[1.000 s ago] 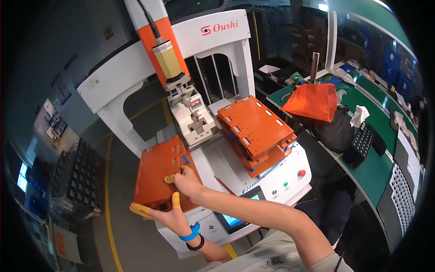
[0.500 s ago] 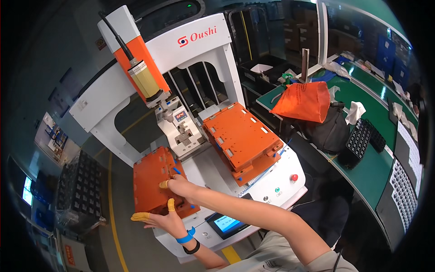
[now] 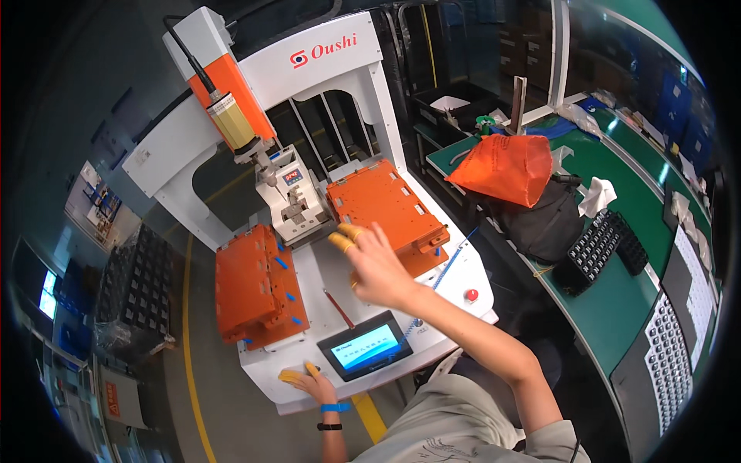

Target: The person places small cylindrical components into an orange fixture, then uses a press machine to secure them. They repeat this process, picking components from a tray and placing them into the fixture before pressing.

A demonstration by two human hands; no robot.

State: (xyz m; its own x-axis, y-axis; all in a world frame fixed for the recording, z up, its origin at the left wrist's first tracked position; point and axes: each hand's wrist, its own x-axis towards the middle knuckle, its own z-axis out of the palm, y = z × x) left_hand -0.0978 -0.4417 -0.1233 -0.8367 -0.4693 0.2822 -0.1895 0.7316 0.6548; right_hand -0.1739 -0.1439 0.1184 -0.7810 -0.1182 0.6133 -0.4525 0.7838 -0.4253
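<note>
My left hand (image 3: 312,382) rests at the front left edge of the white machine base (image 3: 266,378), fingers stretched out and yellow cots on its fingertips. A blue band and a black band circle that wrist. Over the middle of the base hovers my right hand (image 3: 378,266), also with yellow finger cots, fingers apart and nothing visible in it. It is nearest the right orange fixture (image 3: 382,204), whose front left corner it partly hides. The left orange fixture (image 3: 251,285), with blue pegs along its side, stands untouched beyond my left hand.
A slim reddish-brown tool (image 3: 338,309) lies behind the touchscreen (image 3: 367,351). The machine's orange-white head (image 3: 239,116) hangs above a small white feeder (image 3: 293,204). A red button (image 3: 472,295) sits front right. On the green bench (image 3: 525,258) are an orange bag (image 3: 505,170) and black trays (image 3: 598,251).
Both my hands have left the left orange fixture. The left came down to the base's front edge; the right swung up and right toward the other fixture. The view has shifted slightly.
</note>
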